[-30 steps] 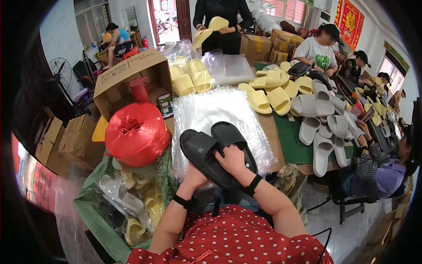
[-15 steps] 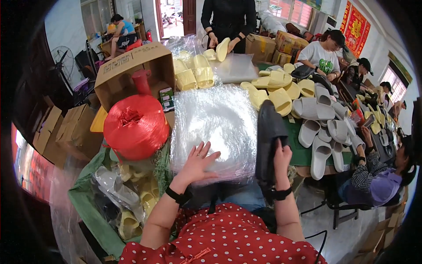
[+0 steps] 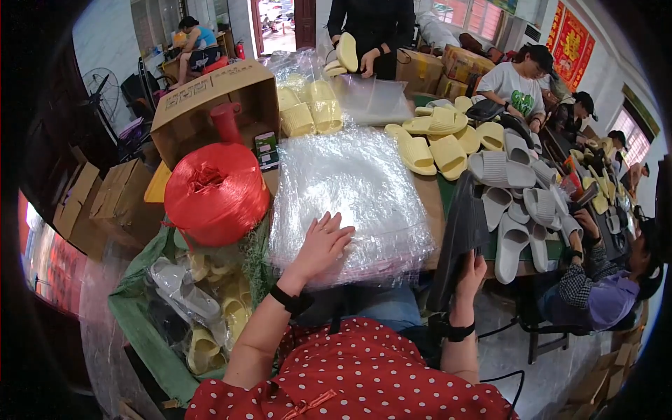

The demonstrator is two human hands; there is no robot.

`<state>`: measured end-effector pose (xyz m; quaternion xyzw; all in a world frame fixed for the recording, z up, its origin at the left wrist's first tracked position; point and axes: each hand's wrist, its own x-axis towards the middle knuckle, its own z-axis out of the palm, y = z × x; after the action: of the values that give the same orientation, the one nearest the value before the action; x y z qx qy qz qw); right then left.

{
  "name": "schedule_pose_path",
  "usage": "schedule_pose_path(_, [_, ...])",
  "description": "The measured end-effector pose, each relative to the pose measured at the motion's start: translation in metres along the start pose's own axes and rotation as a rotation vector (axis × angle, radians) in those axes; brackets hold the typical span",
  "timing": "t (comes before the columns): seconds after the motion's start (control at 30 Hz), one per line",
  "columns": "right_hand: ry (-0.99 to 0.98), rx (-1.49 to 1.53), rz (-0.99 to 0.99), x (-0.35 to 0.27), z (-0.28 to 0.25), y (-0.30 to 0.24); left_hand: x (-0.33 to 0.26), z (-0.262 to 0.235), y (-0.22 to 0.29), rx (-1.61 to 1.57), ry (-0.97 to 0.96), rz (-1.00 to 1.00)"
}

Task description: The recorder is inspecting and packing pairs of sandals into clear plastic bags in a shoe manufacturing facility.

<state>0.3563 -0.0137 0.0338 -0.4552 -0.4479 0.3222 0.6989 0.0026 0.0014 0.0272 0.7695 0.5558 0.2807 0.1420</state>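
Note:
My left hand (image 3: 323, 245) lies flat, fingers stretched out, on a stack of clear plastic bags (image 3: 350, 168) in front of me. In my right hand (image 3: 470, 278) is a black slipper (image 3: 458, 234), held on edge just right of the stack; whether a second one is behind it I cannot tell. Past the stack's far right corner lie yellow slippers (image 3: 448, 155). Grey and white slippers (image 3: 514, 241) are piled on the right side of the table, close beyond the black one.
A roll of red plastic twine (image 3: 217, 196) and an open cardboard box (image 3: 210, 98) stand left of the bags. Below them, a green sack (image 3: 136, 315) holds bagged slippers. Across the table a person holds a yellow slipper (image 3: 346, 51). Several other people sit along the right.
My right hand has moved the black slipper rightward, away from the bags, and turned it more on edge. My left hand has slid slightly up and right; the stack's near right corner now reaches farther right.

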Motion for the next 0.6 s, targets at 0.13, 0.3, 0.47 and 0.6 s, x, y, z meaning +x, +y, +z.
schedule_pose_path(0.13, [-0.061, -0.087, 0.025, -0.006, 0.003, 0.002, -0.002, 0.001, 0.001, -0.011, 0.01, -0.004])
schedule_pose_path(0.3, [-0.098, -0.131, 0.056, -0.008, -0.005, 0.013, -0.002, 0.002, 0.002, 0.041, 0.046, 0.026])
schedule_pose_path(0.47, [-0.031, -0.094, 0.017, -0.011, 0.019, -0.002, -0.004, 0.005, -0.001, 0.149, 0.089, 0.109])
schedule_pose_path(0.6, [-0.022, -0.083, 0.003, -0.012, 0.018, 0.004, 0.002, 0.007, 0.0, 0.09, 0.156, 0.131])
